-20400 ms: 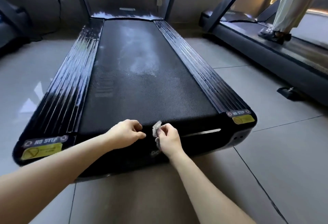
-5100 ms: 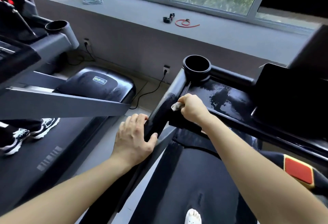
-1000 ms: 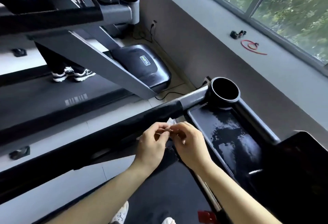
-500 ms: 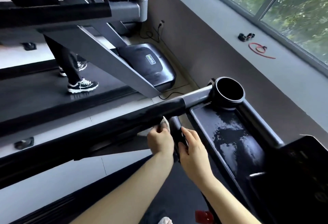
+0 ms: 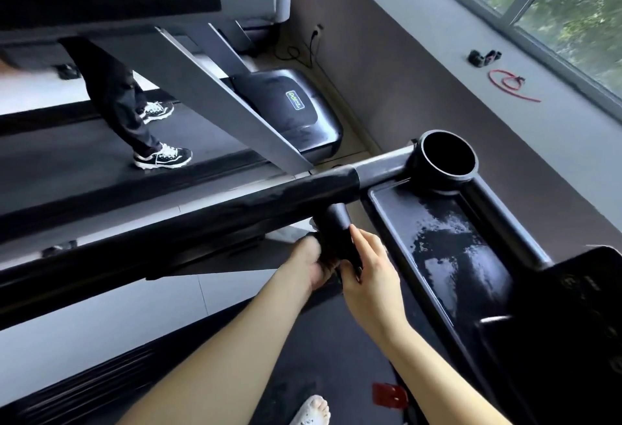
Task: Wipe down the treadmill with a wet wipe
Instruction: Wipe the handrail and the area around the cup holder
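Two hands at short grip (image 5: 336, 232), left hand (image 5: 311, 264) clutching wet wipe (image 5: 312, 221), right hand (image 5: 368, 269) curled round grip, tray edge (image 5: 375, 209) close.

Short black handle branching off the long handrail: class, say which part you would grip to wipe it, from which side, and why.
Probably the mid-length of the short black handle, fingers wrapped round it from the left, where the left hand sits. It is a round bar; its top joins the long handrail and the console tray crowds its right side.

Bare forearms (image 5: 235, 357) (one white shoe (image 5: 311, 411))
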`<state>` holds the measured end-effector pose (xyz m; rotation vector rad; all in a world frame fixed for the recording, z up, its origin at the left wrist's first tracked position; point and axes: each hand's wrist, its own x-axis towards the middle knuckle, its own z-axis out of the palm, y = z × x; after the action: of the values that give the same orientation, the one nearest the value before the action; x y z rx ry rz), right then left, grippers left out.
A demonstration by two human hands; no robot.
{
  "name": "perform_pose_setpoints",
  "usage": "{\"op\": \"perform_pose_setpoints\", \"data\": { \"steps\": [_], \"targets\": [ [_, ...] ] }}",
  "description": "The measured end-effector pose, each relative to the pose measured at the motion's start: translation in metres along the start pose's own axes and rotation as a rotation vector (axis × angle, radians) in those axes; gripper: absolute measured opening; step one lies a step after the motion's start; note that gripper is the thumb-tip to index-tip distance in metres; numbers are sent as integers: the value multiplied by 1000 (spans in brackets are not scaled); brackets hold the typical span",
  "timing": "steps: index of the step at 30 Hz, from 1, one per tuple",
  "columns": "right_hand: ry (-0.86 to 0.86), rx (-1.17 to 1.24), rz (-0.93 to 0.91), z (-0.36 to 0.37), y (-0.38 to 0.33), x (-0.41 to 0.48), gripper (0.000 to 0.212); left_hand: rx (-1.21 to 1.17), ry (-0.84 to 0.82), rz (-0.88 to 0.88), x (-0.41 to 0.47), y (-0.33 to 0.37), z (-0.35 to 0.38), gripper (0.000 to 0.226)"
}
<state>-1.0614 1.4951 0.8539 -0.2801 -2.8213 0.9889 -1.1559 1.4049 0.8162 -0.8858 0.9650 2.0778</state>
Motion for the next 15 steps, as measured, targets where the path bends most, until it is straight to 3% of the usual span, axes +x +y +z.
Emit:
{"op": "perform_pose_setpoints", "data": {
  "steps": [3, 5, 7, 9, 12, 13, 15],
  "targets": [
    [10, 9, -16, 2, 1, -1, 63, 34, 48, 122, -22, -1, -6, 37],
    [23, 13, -22, 1, 2, 0, 63, 317, 109, 338, -38, -5, -10, 28],
    [32, 13, -20, 1, 5, 0, 63, 761, 188, 647, -53, -5, -18, 26],
    [26, 28, -21, 2, 5, 0, 62, 1105, 241, 1084, -67, 3, -21, 16],
    [17, 104, -8, 0, 4, 3, 63, 1388, 81, 1697, -68, 26, -10, 5],
    [7, 118, -2, 1, 5, 4, 63, 1534, 60, 1800, -57, 35, -4, 10],
    [-12, 108, 8, 0, 5, 3, 61, 1790, 112, 1842, -39, 46, 6, 17]
  ]
}}
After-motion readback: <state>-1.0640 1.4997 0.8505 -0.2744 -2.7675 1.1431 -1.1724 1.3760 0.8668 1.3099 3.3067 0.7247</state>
